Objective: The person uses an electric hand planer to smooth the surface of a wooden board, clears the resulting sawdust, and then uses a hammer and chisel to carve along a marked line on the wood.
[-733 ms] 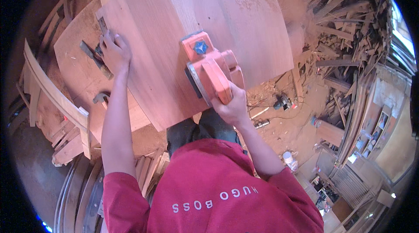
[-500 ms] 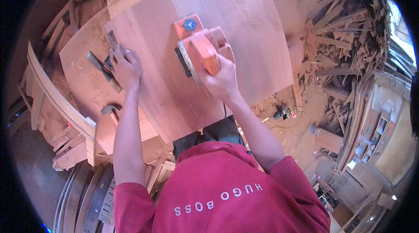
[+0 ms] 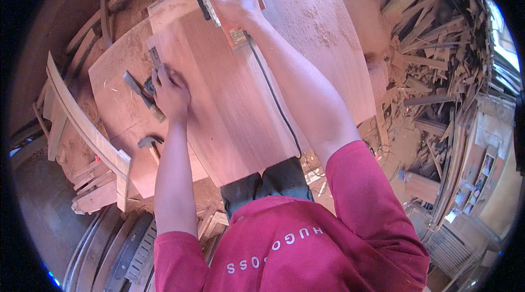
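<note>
My right hand (image 3: 238, 5) grips the handle of an orange electric planer (image 3: 239, 38) with a blue knob, at the far edge of a broad reddish wooden panel (image 3: 229, 111). Its black cord (image 3: 279, 106) runs down across the panel. My left hand (image 3: 171, 92) is at the panel's left edge with fingers curled over it, beside a dark strip-like piece (image 3: 154, 55). Just left of that hand lies a dark tool (image 3: 135, 85) on a lower board (image 3: 109, 79). A hammer (image 3: 147, 142) lies further down, partly hidden under the panel.
A long curved timber (image 3: 82, 117) stands at the left. A large heap of wood scraps (image 3: 426, 57) fills the right side, with stacked lengths, a bench (image 3: 486, 128) and sawdust-covered floor (image 3: 399, 144). More curved pieces (image 3: 98, 253) lean at the lower left.
My right hand has moved the planer away from me to the panel's far edge, stretching my arm out. My left hand stays at the left edge; the whole view has shifted slightly.
</note>
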`<move>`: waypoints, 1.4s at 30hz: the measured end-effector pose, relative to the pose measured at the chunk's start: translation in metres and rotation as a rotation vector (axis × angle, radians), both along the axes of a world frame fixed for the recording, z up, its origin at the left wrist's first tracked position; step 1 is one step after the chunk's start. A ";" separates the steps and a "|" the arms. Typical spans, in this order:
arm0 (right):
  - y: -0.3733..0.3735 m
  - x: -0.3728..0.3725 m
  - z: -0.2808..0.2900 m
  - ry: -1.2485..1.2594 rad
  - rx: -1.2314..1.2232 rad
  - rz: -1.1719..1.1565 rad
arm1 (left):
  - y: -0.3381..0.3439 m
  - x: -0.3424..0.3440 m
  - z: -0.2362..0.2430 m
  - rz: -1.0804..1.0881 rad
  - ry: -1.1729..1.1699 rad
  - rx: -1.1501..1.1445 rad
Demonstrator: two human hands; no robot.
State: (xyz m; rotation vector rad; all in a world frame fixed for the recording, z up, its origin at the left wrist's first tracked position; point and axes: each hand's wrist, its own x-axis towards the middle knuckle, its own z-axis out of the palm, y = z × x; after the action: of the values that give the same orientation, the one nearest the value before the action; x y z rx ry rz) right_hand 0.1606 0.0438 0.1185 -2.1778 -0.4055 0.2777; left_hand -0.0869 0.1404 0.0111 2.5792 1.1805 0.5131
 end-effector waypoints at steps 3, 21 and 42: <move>-0.055 -0.045 -0.004 -0.014 0.052 0.036 | -0.001 -0.001 -0.002 -0.020 -0.016 0.047; -0.347 -0.360 0.011 0.374 0.055 -0.171 | 0.002 -0.001 -0.012 0.038 0.038 0.046; -0.116 -0.108 0.005 0.174 0.105 -0.061 | 0.000 0.004 -0.001 0.042 0.001 -0.004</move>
State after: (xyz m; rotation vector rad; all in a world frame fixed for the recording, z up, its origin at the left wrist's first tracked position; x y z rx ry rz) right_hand 0.0523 -0.0727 0.1233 -2.0404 -0.2497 0.3999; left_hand -0.0825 0.1409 0.0099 2.5562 1.2365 0.5182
